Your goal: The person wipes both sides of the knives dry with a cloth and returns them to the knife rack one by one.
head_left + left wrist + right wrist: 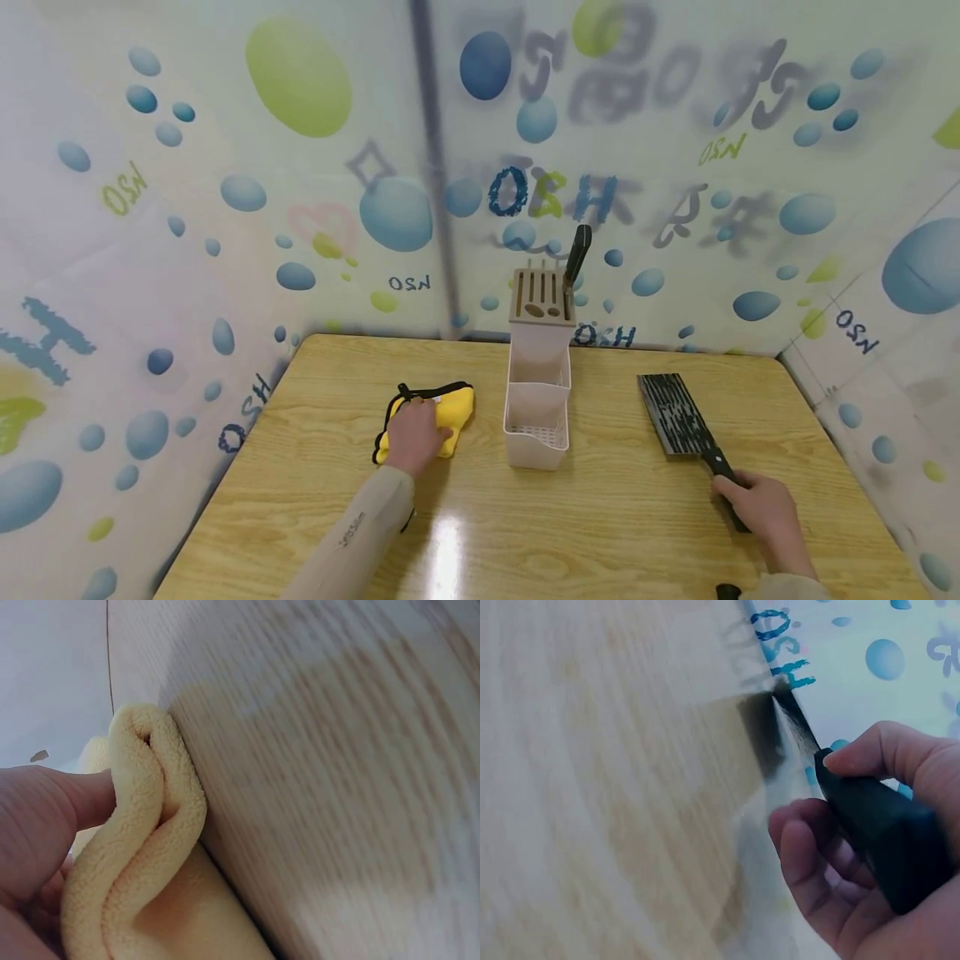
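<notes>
So the wood-grain table (615,517) had a bright glare patch (447,554) toward the near side. Toward the far edge, around the middle, stood a whitish plastic holder (536,457) with a slotted brown top (542,318), and a black handle (578,254) stuck up at that top's right side. Far wall (660,225) was pale with blue and green ovals, mirrored "H2O" lettering (551,193), plus a faint pink heart (322,223) left of a dark vertical stripe (435,167).
</notes>
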`<action>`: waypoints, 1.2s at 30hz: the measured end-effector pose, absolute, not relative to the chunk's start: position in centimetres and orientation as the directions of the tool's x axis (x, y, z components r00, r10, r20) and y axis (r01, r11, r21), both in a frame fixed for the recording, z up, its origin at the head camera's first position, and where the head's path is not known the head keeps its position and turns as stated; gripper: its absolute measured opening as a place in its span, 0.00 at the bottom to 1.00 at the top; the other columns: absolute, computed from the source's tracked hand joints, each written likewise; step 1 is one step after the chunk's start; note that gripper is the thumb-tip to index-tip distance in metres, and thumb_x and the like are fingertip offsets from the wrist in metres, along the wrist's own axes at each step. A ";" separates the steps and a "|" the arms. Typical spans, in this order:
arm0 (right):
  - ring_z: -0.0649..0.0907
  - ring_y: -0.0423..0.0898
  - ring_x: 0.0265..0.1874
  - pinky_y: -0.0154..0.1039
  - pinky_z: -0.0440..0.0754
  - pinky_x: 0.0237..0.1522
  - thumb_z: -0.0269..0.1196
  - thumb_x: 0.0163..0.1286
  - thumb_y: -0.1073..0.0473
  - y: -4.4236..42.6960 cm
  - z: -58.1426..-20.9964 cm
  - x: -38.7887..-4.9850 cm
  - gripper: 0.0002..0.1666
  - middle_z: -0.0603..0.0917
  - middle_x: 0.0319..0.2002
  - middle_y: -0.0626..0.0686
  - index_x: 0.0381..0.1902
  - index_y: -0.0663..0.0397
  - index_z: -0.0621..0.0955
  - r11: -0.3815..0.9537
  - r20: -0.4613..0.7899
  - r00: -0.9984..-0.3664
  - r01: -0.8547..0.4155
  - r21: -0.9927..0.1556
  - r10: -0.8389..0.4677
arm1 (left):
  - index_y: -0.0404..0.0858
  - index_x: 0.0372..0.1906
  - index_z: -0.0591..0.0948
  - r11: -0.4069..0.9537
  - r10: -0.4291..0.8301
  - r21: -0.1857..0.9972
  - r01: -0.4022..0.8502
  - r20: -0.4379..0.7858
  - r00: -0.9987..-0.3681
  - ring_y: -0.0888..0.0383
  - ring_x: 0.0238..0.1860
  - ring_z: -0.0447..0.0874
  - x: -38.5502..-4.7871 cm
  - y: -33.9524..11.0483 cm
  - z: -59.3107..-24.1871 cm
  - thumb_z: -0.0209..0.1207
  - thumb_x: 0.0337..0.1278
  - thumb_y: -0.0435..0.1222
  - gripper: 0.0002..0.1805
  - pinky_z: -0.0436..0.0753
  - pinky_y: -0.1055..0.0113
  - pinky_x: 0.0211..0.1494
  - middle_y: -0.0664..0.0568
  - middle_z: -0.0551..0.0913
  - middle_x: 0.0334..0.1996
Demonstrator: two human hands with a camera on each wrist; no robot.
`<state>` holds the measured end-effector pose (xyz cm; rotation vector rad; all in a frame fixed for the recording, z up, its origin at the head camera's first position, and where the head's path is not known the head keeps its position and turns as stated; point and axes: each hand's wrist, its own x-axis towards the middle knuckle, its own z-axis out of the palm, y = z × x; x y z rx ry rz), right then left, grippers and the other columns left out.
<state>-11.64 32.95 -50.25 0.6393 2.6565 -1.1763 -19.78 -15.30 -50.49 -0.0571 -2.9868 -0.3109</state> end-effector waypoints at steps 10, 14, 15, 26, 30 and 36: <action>0.90 0.44 0.26 0.32 0.87 0.30 0.63 0.70 0.66 30.1 -49.2 -12.3 0.28 0.90 0.28 0.56 0.61 0.84 0.73 0.406 -0.274 -0.921 0.370 -0.836 0.277 | 0.33 0.33 0.84 0.972 0.030 0.228 0.064 0.152 -0.988 0.48 0.27 0.82 -19.9 -15.3 -50.3 0.76 0.54 0.42 0.17 0.84 0.53 0.26 0.44 0.80 0.25; 0.88 0.42 0.25 0.31 0.84 0.29 0.63 0.70 0.66 28.8 -48.7 -12.4 0.28 0.89 0.29 0.54 0.62 0.80 0.74 0.436 -0.233 -0.931 0.339 -0.834 0.279 | 0.32 0.33 0.83 0.971 0.028 0.230 0.065 0.161 -0.987 0.48 0.26 0.82 -20.0 -15.2 -50.1 0.75 0.55 0.39 0.15 0.84 0.53 0.26 0.44 0.80 0.24; 0.87 0.41 0.25 0.30 0.83 0.29 0.64 0.69 0.66 28.5 -48.7 -12.4 0.29 0.89 0.29 0.53 0.63 0.80 0.74 0.442 -0.220 -0.933 0.331 -0.833 0.285 | 0.32 0.32 0.83 0.971 0.027 0.228 0.066 0.168 -0.985 0.48 0.26 0.82 -20.0 -15.2 -50.2 0.74 0.55 0.39 0.14 0.83 0.53 0.25 0.44 0.80 0.24; 0.84 0.40 0.27 0.36 0.86 0.29 0.68 0.67 0.66 26.2 -46.9 -12.4 0.27 0.86 0.47 0.63 0.63 0.69 0.77 0.394 -0.100 -0.942 0.229 -0.890 0.321 | 0.34 0.29 0.80 0.963 0.014 0.266 0.053 0.148 -0.989 0.49 0.24 0.80 -20.5 -15.1 -50.0 0.70 0.57 0.34 0.10 0.82 0.53 0.25 0.45 0.78 0.22; 0.83 0.40 0.26 0.36 0.85 0.29 0.68 0.67 0.66 25.4 -46.3 -12.4 0.26 0.87 0.40 0.55 0.62 0.67 0.79 0.369 -0.088 -0.942 0.211 -0.905 0.322 | 0.33 0.31 0.81 0.964 0.002 0.263 0.036 0.129 -0.992 0.48 0.24 0.81 -20.7 -15.2 -49.8 0.69 0.59 0.34 0.09 0.83 0.52 0.25 0.44 0.79 0.23; 0.80 0.42 0.23 0.35 0.78 0.25 0.68 0.68 0.64 24.3 -45.8 -12.6 0.25 0.84 0.24 0.45 0.61 0.70 0.81 0.320 -0.081 -0.943 0.189 -0.928 0.323 | 0.32 0.33 0.82 0.961 -0.011 0.276 0.031 0.150 -0.989 0.46 0.26 0.82 -20.6 -15.2 -49.6 0.70 0.59 0.35 0.10 0.84 0.50 0.26 0.43 0.80 0.25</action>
